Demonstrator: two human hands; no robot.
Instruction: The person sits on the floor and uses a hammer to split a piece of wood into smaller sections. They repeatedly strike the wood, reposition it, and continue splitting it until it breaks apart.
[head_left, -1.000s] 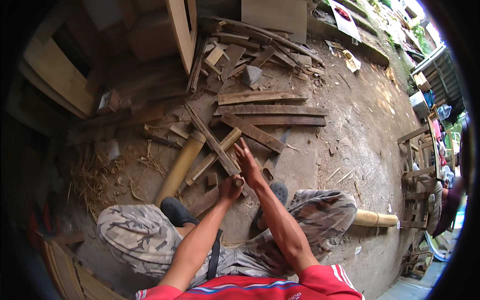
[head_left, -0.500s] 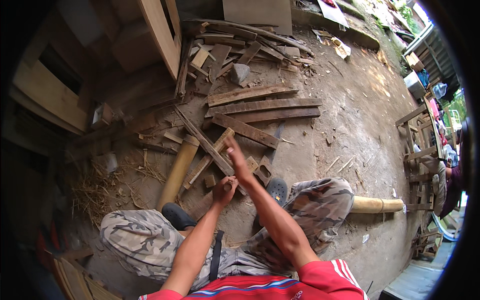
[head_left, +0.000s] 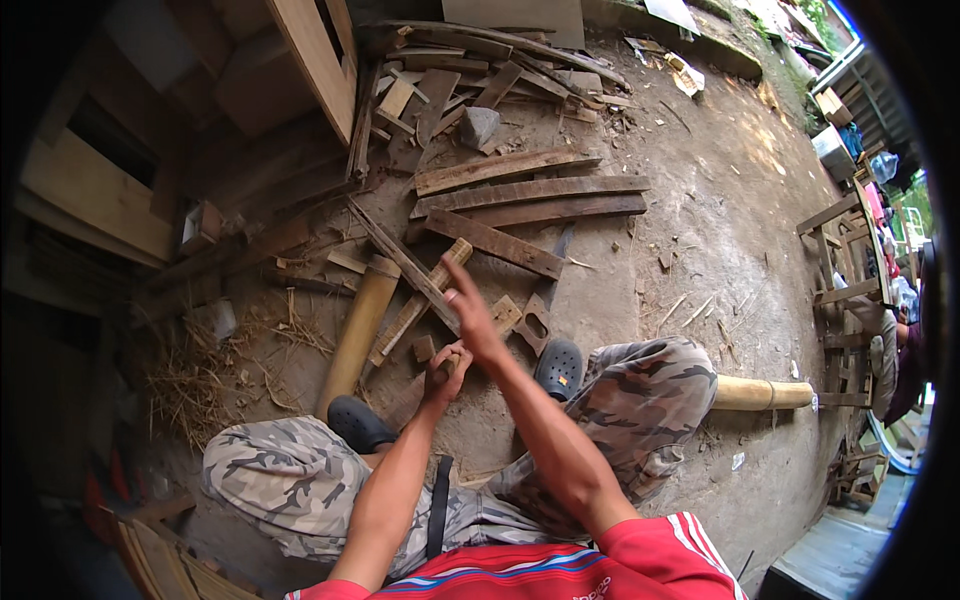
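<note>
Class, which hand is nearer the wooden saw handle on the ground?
Right. The right hand is to the left of the saw handle; the left hand is farther left and lower in view.

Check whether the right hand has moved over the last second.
Yes: the right hand has shifted left, away from the saw handle.

Held wood (head_left: pixel 446 369) is brown, shirt (head_left: pixel 470 578) red, trousers (head_left: pixel 285 475) grey camouflage.

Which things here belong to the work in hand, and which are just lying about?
Apparently in the work:
- left hand, gripping a brown round-ended piece
- right hand, open beside it
- crossed wood strips just beyond

Lying about:
- grey stone
- straw
- bamboo pole by the right knee
</note>
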